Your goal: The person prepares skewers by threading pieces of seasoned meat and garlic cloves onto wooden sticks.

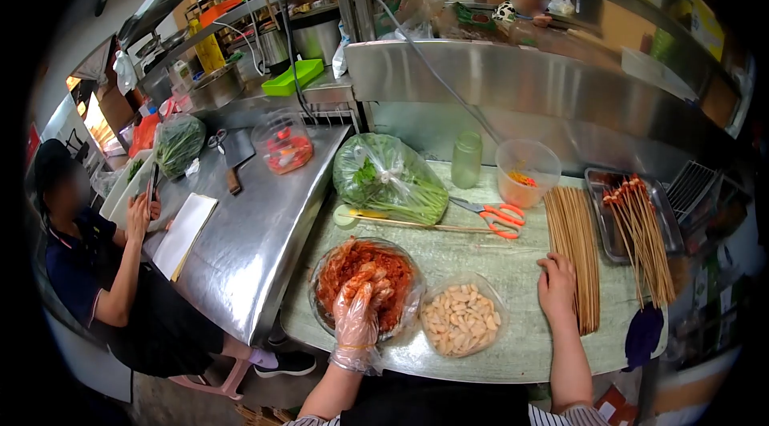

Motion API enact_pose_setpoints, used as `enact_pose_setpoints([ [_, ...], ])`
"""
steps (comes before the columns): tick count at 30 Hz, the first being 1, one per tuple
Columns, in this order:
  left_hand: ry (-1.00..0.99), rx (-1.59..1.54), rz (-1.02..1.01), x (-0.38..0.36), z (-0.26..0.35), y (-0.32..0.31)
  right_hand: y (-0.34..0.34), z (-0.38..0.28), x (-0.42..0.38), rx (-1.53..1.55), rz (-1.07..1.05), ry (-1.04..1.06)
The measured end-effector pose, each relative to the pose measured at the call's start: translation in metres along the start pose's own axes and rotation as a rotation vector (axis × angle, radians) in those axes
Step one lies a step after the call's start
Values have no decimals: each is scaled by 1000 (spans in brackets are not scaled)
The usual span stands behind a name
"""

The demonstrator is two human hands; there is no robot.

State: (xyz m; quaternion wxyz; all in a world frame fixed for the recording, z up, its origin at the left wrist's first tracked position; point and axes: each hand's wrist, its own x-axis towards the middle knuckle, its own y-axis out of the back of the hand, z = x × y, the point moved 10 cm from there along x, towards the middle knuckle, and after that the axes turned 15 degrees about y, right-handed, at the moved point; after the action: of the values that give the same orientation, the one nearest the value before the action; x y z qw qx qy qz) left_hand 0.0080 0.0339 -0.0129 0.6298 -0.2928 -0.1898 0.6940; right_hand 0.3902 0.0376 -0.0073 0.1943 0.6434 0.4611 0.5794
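My left hand [358,318], in a clear plastic glove smeared with red sauce, is down in a metal bowl [318,310] of red marinated meat strips [336,270]. Its fingers are closed around some of the meat. Beside the bowl stands a clear tub [498,330] of pale, clove-like pieces [460,318]. My bare right hand [557,286] rests on the green tabletop, fingers loosely spread, at the left edge of a row of bamboo skewers [575,258]. Further right, a metal tray [677,235] carries loaded skewers [637,222], red meat at their tips.
Behind the bowl lie bagged greens [388,177] and orange-handled scissors [501,219]. A green glass jar [467,160] and a plastic tub [527,173] stand at the back. On the left, a seated person [88,242] holds a phone near a steel counter with a cleaver [237,152].
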Motion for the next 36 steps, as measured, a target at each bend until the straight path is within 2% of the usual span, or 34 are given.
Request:
enact_pose_setpoints([
  [5, 16, 33, 18, -2, 1, 0, -11, 9, -6, 8, -52, -47],
  [17, -7, -2, -2, 0, -1, 5, -4, 5, 1, -5, -8, -22],
  [19, -28, -5, 12, -1, -2, 16, -7, 3, 2, -33, -12, 4],
  [22, -43, 78, 28, 2, 6, 0, -16, 10, -5, -114, -26, 77],
  [24, -47, 147, 14, -3, 9, -13, -5, 0, -4, -188, -65, 121],
  [26, -18, 87, 58, -4, 4, 4, 22, -9, 6, -305, -24, 150],
  [27, -58, 75, 19, -2, 7, -3, 30, -10, 5, -322, -17, 143],
  [29, -33, 92, 52, 3, 2, 8, 28, 10, 7, -379, -98, -51],
  [33, -36, 109, 27, -2, 4, 10, 22, 34, -1, -340, -103, -98],
  [36, -32, 141, 44, 5, 1, 11, 19, 22, -3, -379, -37, -24],
])
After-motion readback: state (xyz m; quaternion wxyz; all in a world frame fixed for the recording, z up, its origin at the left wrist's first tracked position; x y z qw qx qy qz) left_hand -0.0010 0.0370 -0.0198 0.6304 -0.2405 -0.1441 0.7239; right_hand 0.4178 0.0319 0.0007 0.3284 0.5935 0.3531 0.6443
